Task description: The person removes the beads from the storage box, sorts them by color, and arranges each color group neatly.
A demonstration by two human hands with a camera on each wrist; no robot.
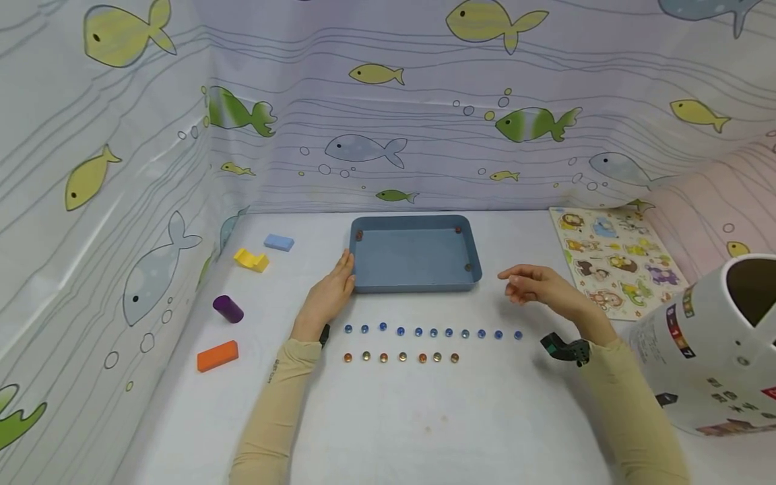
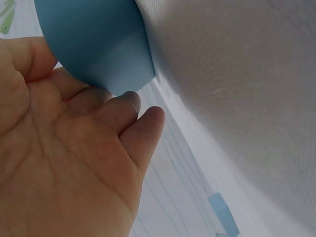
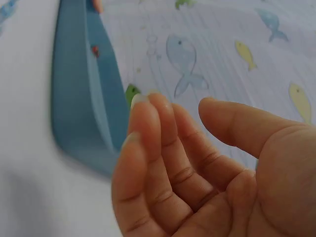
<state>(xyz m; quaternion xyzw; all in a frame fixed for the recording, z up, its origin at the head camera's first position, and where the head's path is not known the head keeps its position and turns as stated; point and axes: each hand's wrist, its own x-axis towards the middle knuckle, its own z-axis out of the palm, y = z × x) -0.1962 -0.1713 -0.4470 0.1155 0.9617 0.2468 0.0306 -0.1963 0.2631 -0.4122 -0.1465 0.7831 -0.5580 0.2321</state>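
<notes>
A shallow blue-grey tray (image 1: pixel 413 259) lies flat, with small reddish-brown glass marbles (image 1: pixel 360 235) near its edges. My left hand (image 1: pixel 327 296) lies along the tray's left side, fingers extended. In the left wrist view, the fingertips (image 2: pixel 129 101) meet the tray wall (image 2: pixel 98 44). To the right of the tray my right hand (image 1: pixel 541 288) hovers apart from it, fingers loosely bent and holding nothing; the gap between thumb and fingers shows in the right wrist view. In front of the tray runs a row of blue marbles (image 1: pixel 418 332), and nearer still a shorter row of amber and greenish marbles (image 1: pixel 403 357).
Toward the left lie a blue block (image 1: pixel 279 242), a yellow notched block (image 1: pixel 251 261), a purple cylinder (image 1: pixel 228 309) and an orange block (image 1: pixel 217 356). A picture board (image 1: pixel 618 263) lies at the back right, and a large white cylindrical container (image 1: pixel 697 357) stands before it. Fish-patterned curtains enclose the table.
</notes>
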